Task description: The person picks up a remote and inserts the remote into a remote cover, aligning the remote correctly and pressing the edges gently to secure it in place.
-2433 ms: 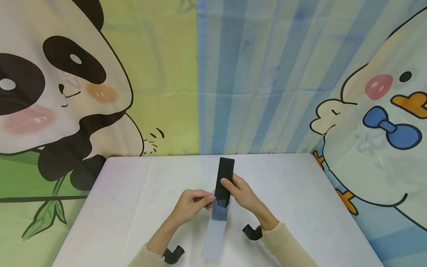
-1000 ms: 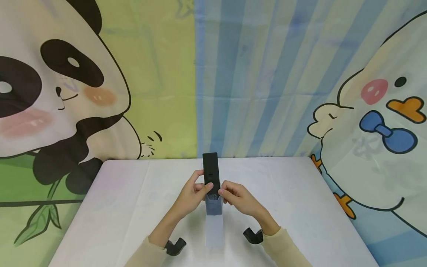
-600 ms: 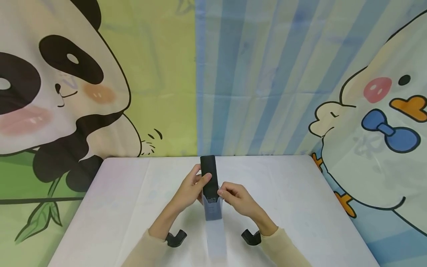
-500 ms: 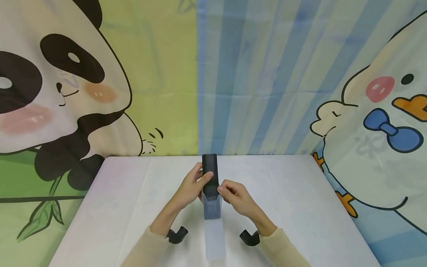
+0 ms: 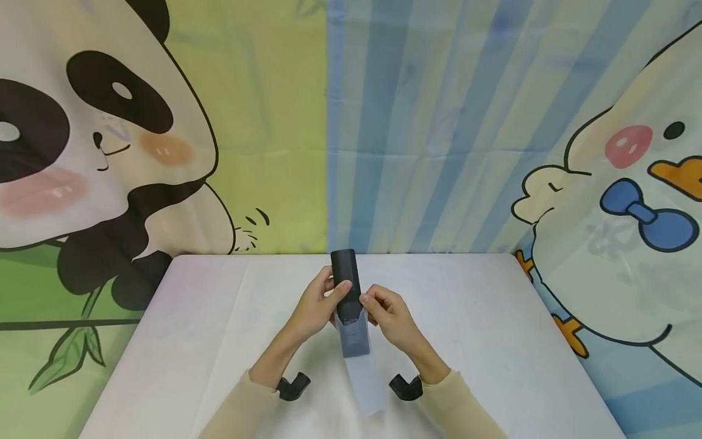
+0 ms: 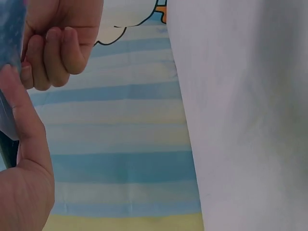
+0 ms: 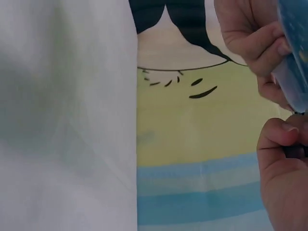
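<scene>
Upright over the middle of the table, a long black box-shaped object stands with its lower end inside a translucent bluish plastic sleeve. A paler translucent strip hangs below the sleeve. My left hand grips the black object from the left, thumb across its front and fingers behind. On the other side, my right hand pinches the sleeve's upper edge beside the object, its other fingers curled. The left wrist view shows part of the bluish sleeve at its left edge; the object's exact kind cannot be told.
A white table lies beneath both hands. Behind it hangs a printed cloth with a panda and a white duck. Black curved wrist mounts stick out from both wrists above the table.
The black object passed from my right hand to my left, while my right hand took the sleeve's edge. Lately the object has turned slightly, and the hanging strip has swung to the right.
</scene>
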Tool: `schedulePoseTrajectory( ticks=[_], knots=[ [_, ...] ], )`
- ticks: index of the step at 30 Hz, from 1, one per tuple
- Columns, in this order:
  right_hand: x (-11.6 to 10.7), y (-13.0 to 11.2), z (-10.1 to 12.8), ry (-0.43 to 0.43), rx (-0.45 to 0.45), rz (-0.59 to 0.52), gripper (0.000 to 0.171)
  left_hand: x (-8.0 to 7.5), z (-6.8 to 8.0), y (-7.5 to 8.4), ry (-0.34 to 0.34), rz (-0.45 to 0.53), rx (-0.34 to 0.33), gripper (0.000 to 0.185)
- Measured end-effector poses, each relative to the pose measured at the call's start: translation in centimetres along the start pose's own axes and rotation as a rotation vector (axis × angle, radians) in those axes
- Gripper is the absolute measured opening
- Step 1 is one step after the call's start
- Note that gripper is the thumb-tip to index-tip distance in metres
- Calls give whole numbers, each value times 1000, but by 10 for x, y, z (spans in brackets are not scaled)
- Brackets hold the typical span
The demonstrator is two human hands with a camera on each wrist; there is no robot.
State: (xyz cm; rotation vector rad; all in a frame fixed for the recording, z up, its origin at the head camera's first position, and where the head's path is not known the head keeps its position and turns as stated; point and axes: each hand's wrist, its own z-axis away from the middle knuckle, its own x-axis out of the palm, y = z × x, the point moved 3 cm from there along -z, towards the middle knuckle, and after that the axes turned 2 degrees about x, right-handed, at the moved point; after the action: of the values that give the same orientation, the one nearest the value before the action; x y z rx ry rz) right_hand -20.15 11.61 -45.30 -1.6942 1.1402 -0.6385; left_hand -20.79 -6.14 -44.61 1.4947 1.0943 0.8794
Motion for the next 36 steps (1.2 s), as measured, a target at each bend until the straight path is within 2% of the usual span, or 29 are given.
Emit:
schedulePoseTrajectory(
  ticks=[4, 8, 12, 15, 19, 21, 23, 25, 27, 30, 33, 36],
  knots=[
    [-1, 2, 1, -37, 15, 25, 17, 1, 2, 0, 22, -9, 19, 42],
    [-2, 1, 0, -18, 74, 57, 6, 0, 2, -2, 47, -9, 37, 36],
    [-1, 0, -3, 26, 143, 60, 15, 4, 1, -4, 7, -64, 28, 32],
    [1, 1, -4, 47, 200, 28, 16, 7, 3, -8, -23, -73, -17, 37],
    [-3, 1, -5, 126, 242, -32, 23, 7, 8, -15, -12, 26, -111, 55],
    [-6, -1, -6, 174, 247, -50, 26, 6, 12, -19, -44, 54, -153, 59],
    [-11, -1, -7, 217, 252, -60, 27, 6, 15, -23, -116, 31, -166, 54],
    [-13, -1, -8, 243, 257, -83, 29, 7, 18, -26, -214, -23, -144, 46],
    [-14, 0, -9, 255, 268, -96, 30, 9, 21, -26, -302, -90, -89, 37],
    [-13, -1, -9, 232, 280, -103, 31, 11, 23, -25, -381, -136, -1, 29],
    [-13, -3, -9, 176, 281, -59, 29, 13, 25, -24, -401, -99, 55, 26],
    [-15, -8, -10, 107, 260, 48, 25, 14, 25, -23, -358, -28, 95, 24]
  ],
)
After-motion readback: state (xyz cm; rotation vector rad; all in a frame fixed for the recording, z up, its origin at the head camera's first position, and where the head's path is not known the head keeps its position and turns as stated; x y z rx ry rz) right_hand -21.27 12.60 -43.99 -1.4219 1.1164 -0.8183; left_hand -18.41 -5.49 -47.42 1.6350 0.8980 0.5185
